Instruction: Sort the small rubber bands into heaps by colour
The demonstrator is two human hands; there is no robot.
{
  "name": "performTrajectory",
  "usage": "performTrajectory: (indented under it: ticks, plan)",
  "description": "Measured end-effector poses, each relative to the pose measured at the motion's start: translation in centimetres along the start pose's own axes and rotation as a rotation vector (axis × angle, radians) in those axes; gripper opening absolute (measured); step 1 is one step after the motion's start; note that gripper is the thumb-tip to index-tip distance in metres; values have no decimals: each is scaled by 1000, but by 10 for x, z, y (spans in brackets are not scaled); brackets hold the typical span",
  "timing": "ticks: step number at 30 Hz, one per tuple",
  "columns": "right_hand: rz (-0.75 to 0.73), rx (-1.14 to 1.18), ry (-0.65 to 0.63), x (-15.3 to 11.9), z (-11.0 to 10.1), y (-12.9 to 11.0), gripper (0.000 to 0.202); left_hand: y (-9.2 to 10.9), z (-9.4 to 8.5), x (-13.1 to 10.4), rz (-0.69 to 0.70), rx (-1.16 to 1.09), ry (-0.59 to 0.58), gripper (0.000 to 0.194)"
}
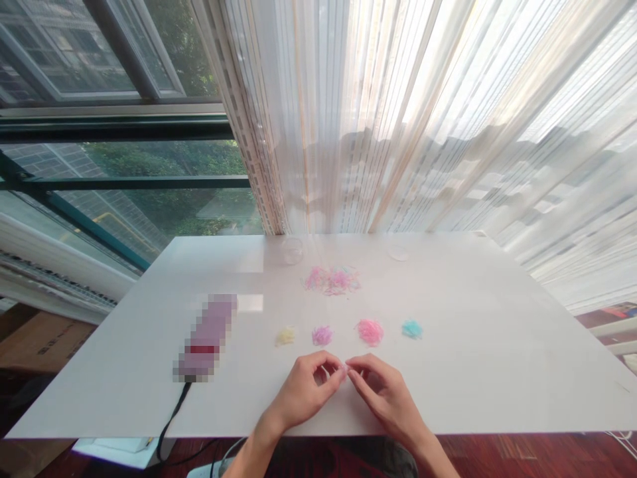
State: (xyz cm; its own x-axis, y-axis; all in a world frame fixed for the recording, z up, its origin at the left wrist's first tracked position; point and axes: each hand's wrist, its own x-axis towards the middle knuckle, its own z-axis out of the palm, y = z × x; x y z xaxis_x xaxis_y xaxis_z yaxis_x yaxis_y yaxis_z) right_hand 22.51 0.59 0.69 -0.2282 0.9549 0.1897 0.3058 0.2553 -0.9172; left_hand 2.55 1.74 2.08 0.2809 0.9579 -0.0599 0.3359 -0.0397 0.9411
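My left hand (304,393) and my right hand (385,395) meet near the front of the table, fingertips almost touching. Both are closed in a pinch on a small, thin pinkish strand (344,369), which looks like a tiny elastic band. Just beyond them, four small heaps of similar strands form a row: a yellow heap (285,336), a purple heap (322,335), a pink heap (371,332) and a turquoise heap (412,328). Farther back lies a loose mixed pile (332,281), mostly pink and purple.
A clear round container (292,251) stands at the back of the white table (478,372), with a clear disc, perhaps a lid (399,253), to its right. A blurred purple object (208,335) with a black cable (174,417) lies at left. Sheer curtains (348,119) hang behind.
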Motion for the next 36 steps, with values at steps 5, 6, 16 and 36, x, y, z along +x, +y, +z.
performTrajectory:
  ticks: [5, 6, 16, 36]
  plan:
    - [18, 22, 19, 1, 0, 4, 17, -7, 4, 0, 54, 47, 48, 17]
    - [17, 21, 25, 0, 0, 5, 17, -9, 6, 0, 69, 56, 63, 17]
    - [-55, -56, 100, 2, 2, 7, 16, -16, 8, -1, 150, 116, 136, 12]
    - [-69, -66, 115, 3, 0, 8, 14, -15, -15, -13, 185, 375, 132, 16]
